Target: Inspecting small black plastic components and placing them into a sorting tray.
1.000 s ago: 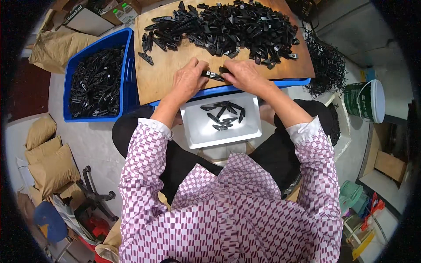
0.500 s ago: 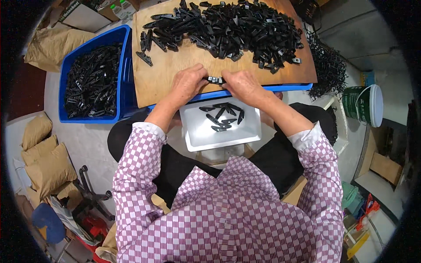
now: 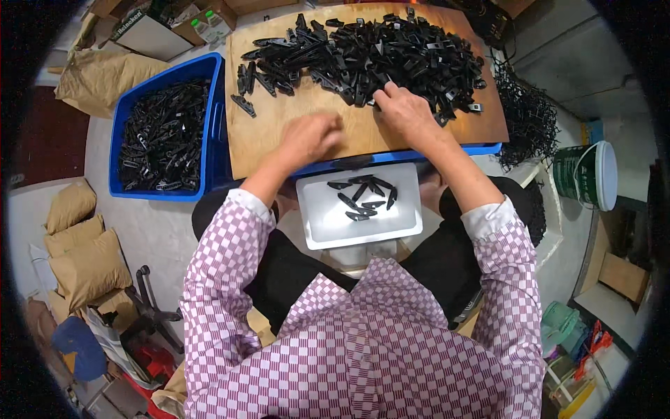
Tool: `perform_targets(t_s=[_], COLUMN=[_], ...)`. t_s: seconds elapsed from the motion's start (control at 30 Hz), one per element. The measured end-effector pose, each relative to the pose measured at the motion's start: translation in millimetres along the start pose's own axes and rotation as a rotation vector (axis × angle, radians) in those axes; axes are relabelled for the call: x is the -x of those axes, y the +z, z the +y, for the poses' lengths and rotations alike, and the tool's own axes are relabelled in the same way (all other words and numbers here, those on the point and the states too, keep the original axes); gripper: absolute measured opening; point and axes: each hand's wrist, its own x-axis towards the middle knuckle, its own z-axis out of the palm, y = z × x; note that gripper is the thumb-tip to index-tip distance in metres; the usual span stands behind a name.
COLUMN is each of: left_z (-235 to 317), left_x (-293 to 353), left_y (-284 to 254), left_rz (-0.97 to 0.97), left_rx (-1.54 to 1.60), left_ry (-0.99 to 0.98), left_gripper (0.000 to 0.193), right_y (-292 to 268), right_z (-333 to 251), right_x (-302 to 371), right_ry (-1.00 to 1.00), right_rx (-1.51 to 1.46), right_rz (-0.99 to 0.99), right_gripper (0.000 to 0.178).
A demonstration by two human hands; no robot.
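Observation:
A heap of small black plastic clips (image 3: 391, 59), some with shiny metal bits, covers the far part of a wooden board (image 3: 279, 133). My right hand (image 3: 408, 115) is at the heap's near edge, its fingers pinched on a black clip there. Over the board's near left part hangs my left hand (image 3: 310, 140), curled and smeared by motion; whether it holds anything is hidden. Below the board's near edge, a white tray (image 3: 363, 234) has several black clips (image 3: 363, 195) lying loose in it. A dark blurred piece (image 3: 352, 163) shows against the board's blue front edge, above the tray.
Left of the board stands a blue bin (image 3: 215, 140) full of similar black parts. A tangle of thin black pieces (image 3: 527, 115) lies to the right, near a green bucket with a white lid (image 3: 586, 174). Brown paper packages (image 3: 87, 262) and a dark chair base (image 3: 150, 300) are at left.
The clip held between both hands is no longer there. My right hand has moved away to the heap, while my left has drawn slightly apart. The whole view has shifted a little.

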Motion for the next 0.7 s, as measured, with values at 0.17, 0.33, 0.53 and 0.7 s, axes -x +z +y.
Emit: perform_targets(t_s=[0.17, 0.33, 0.53, 0.7], left_z=[-23.3, -28.6, -27.2, -38.1], left_x=[-40.8, -53.3, -36.4, -28.9], left_y=[-18.7, -22.0, -19.3, -0.4], left_rz=[0.199, 0.157, 0.131, 0.342], left_rx=[-0.22, -0.499, -0.434, 0.286], left_ry=[-0.217, -0.213, -0.111, -0.386], left_gripper=[0.029, 0.027, 0.024, 0.019], right_y=[16.0, 14.9, 9.8, 18.3], right_z=[-2.2, -0.4, 6.8, -0.4], right_x=[0.7, 2.3, 8.9, 2.9], right_ry=[-0.039, -0.013, 0.078, 0.468], right_rx=[0.037, 0.0, -0.225, -0.907], right_rz=[0.022, 0.026, 0.121, -0.012], right_gripper=[0.011, 0.011, 0.015, 0.021])
